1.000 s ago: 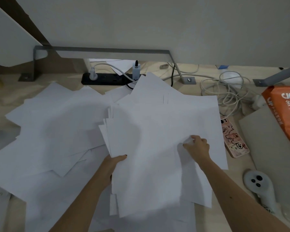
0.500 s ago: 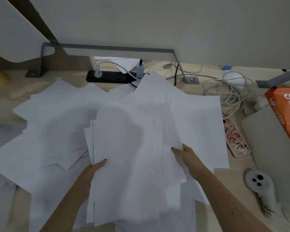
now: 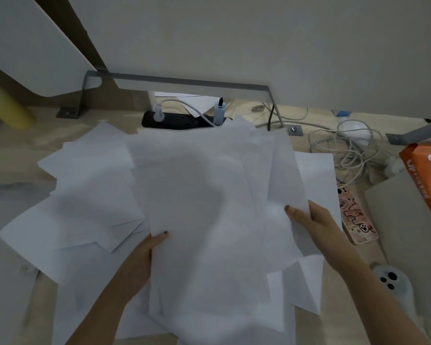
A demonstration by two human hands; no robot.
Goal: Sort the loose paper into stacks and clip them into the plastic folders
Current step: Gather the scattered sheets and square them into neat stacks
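A person's left hand [image 3: 144, 255] and right hand [image 3: 316, 222] clamp a stack of white paper [image 3: 209, 220] by its side edges, thumbs on top, fingers hidden underneath, over loose sheets [image 3: 85, 195] scattered across the worktop [image 3: 15, 150].

The loose paper [image 3: 204, 195] is plain white, no print, and greyish where shade falls. The table [image 3: 18, 150] is pale beige w/ faint wood grain. Power strip [image 3: 182, 120] is black, its plugs white. Phone case [image 3: 356, 220] is pink w/ black-outlined cartoon figures. Paper pack [image 3: 426, 170] is orange, letters white. Tube [image 3: 5, 105] is yellow, bracket [image 3: 184, 82] grey, cables [image 3: 346, 150] off-white. The controller [image 3: 391, 282] is white w/ three black dots.
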